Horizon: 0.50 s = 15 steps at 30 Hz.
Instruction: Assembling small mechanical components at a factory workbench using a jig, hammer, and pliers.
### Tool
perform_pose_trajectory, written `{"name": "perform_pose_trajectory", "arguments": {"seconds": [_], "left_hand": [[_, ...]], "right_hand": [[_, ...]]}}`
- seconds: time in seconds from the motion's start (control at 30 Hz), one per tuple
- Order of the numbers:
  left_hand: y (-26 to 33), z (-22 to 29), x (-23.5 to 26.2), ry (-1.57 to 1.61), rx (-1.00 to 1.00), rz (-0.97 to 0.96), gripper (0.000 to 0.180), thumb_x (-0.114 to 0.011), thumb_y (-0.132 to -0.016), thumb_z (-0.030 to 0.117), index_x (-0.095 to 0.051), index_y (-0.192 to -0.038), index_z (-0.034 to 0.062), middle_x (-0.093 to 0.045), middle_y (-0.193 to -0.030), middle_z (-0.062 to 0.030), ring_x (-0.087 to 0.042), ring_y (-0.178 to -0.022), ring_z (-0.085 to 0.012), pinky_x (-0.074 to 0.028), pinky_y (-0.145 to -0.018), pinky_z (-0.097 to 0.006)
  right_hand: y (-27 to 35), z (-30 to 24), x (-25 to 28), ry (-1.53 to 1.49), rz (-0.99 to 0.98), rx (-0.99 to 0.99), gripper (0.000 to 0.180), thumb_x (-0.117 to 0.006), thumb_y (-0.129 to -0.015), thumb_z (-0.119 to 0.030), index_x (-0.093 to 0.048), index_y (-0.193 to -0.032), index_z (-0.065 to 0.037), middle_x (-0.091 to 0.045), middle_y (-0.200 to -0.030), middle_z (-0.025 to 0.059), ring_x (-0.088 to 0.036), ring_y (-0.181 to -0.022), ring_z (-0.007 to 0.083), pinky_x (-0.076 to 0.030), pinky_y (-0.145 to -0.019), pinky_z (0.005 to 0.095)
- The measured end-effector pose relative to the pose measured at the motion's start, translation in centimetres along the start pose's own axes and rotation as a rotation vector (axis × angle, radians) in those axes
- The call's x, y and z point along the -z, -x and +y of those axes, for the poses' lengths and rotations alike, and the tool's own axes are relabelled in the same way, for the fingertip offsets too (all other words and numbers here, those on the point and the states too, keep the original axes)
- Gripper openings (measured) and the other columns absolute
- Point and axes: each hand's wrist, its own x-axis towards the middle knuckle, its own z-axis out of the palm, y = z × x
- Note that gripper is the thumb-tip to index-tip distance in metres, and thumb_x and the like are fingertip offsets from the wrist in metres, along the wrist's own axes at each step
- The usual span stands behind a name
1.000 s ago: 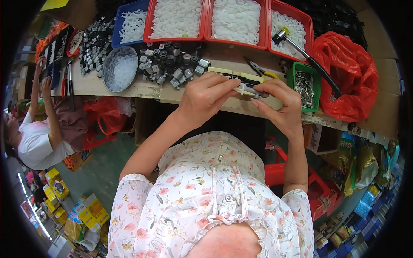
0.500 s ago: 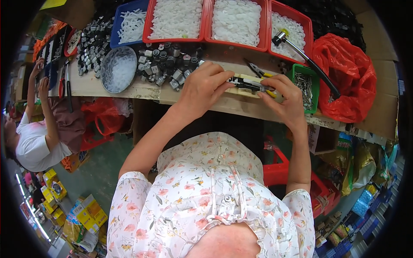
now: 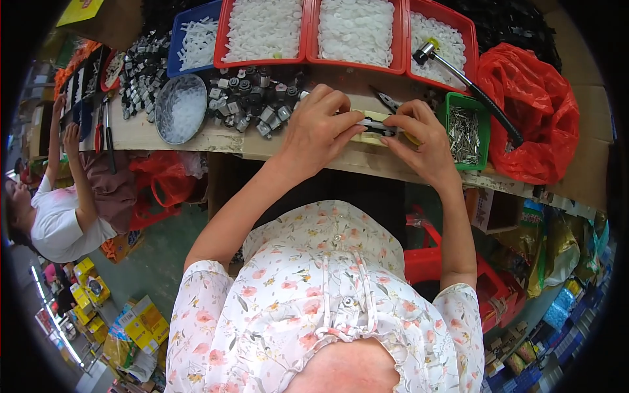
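Note:
At the bench's near edge, a small black-and-white plastic assembly [image 3: 376,124] lies between my two hands. My left hand [image 3: 318,128] pinches its left end with thumb and fingers. My right hand [image 3: 423,139] is closed on its right end, thumb below and fingertips above. The fingers cover much of the piece, so its full shape does not show. A pale yellowish block or surface lies beneath it. Just behind my right fingers are pliers [image 3: 388,100], their yellow handles partly hidden by that hand.
Red trays [image 3: 308,59] of white plastic parts line the back, beside a blue tray [image 3: 173,62]. Left stand a metal bowl [image 3: 159,118] and loose small mechanisms [image 3: 252,98]. Right are a green box [image 3: 485,134] of metal pins, a hammer [image 3: 481,95] and a red bag [image 3: 547,131]. A co-worker [image 3: 65,216] sits left.
My right hand has moved left, closer to my left hand, so less of the assembly shows between them. The left hand has shifted slightly right.

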Motion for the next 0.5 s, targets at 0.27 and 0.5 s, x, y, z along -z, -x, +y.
{"name": "perform_pose_trajectory", "arguments": {"seconds": [0.27,0.5], "left_hand": [[-0.1,-0.4,-1.8,0.021,-0.046,-0.016,0.013,-0.075,-0.074,0.007,-0.069,-0.086,0.0059,-0.057,-0.084,-0.0058,-0.055,-0.086,-0.0253,-0.047,-0.074,-0.038],[0.0,-0.4,-2.0,-0.009,-0.102,0.001,0.018,-0.075,-0.073,0.005,-0.069,-0.09,0.0038,-0.059,-0.085,-0.0069,-0.056,-0.084,-0.0264,-0.048,-0.072,-0.038]], "right_hand": [[1.0,0.2,-1.2,-0.048,0.092,-0.063,0.029,-0.08,-0.072,-0.003,-0.073,-0.1,-0.002,-0.059,-0.098,0.0102,-0.06,-0.092,0.0236,-0.049,-0.078,0.0324],[2.6,-0.1,-3.4,-0.055,0.299,-0.125,0.028,-0.078,-0.074,-0.001,-0.074,-0.102,-0.003,-0.06,-0.1,0.0098,-0.062,-0.092,0.0214,-0.049,-0.079,0.031]]}}
